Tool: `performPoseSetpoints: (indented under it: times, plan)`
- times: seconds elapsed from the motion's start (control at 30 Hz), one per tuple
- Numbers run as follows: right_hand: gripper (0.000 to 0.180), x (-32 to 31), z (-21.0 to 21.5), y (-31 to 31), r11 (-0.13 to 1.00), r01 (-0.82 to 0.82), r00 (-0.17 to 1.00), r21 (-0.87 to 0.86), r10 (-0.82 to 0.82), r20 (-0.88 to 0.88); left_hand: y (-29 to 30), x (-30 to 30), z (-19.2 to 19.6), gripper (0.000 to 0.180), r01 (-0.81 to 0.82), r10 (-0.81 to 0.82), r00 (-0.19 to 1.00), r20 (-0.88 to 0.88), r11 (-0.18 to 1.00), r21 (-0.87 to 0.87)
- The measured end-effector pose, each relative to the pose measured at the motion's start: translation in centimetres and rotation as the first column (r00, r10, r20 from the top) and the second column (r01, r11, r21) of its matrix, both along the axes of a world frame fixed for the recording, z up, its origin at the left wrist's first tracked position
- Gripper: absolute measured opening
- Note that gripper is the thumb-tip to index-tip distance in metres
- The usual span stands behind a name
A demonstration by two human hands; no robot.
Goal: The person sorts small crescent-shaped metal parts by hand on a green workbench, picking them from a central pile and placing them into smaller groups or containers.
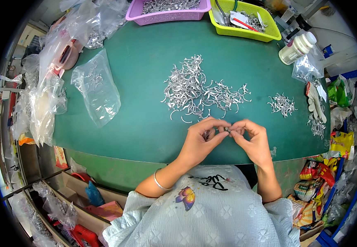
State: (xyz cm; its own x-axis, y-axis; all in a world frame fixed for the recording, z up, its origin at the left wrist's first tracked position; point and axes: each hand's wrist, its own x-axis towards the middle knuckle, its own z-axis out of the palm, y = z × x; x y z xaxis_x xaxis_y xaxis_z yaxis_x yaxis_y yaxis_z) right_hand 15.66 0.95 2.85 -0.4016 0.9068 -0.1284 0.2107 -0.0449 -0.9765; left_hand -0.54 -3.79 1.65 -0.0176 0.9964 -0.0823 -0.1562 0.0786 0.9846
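My fingertips (221,130) meet over the near edge of the green table (145,123). My left hand (203,140) and right hand (250,140) pinch a small metal part (226,129) between thumbs and forefingers, nearly closed on it; I cannot tell its shape. Just beyond my hands lies the big pile of hooks (199,90), a smaller heap (282,103) to its right. Left of the pile sits a clear bag (98,88). Behind it stand a pink basket (166,14) and a yellow-green basket (244,24), with a white bottle (297,48) to the right.
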Motion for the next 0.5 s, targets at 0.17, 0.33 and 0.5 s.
performPoseSetpoints:
  times: [0.17, 0.33, 0.5]
  plan:
    - [0.016, -0.1, 1.4, -0.3, 0.995, -0.005, 0.975, -0.1, -0.017, -0.221, 0.1, -0.2, 0.2, 0.012, -0.079, 0.079, 0.997, 0.023, 0.997, 0.015]
    - [0.018, -0.3, 2.3, -0.7, 1.0, 0.013, 0.971, 0.026, -0.007, -0.24, -0.4, -0.1, 1.0, 0.012, -0.111, 0.101, 0.987, 0.126, 0.991, 0.077]
    - [0.018, -0.3, 2.6, -0.5, 0.983, 0.0, 0.981, 0.182, 0.035, -0.189, -0.7, -0.1, 1.6, 0.014, -0.105, 0.094, 0.987, 0.128, 0.991, 0.085]
